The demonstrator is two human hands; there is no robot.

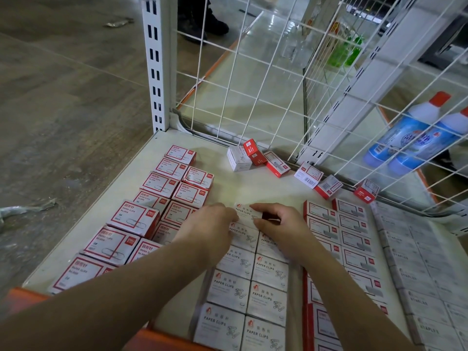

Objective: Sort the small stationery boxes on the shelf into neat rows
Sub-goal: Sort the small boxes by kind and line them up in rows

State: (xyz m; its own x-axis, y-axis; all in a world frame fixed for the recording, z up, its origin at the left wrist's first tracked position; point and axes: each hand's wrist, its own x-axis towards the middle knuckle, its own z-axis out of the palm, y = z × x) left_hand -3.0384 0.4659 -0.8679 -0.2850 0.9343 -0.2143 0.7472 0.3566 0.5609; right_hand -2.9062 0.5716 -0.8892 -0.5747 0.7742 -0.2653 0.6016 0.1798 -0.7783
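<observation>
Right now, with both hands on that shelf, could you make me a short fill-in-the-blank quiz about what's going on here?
1. Both hands hold one white box printed PAPER ____.
2. The left hand and right hand hold the white box at the ____ end of its row.
3. The loose boxes lie against the wire ____.
4. The two blue bottles have ____ caps.

Missing words: CLIPS; far; grid; red

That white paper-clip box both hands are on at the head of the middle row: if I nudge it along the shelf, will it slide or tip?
The white paper-clip box lies flat on its broad face, so it will probably slide, not tip. It looks like stiff card, likely to keep its shape under the left hand and right hand. The shelf looks smooth, so it may overshoot.
</observation>
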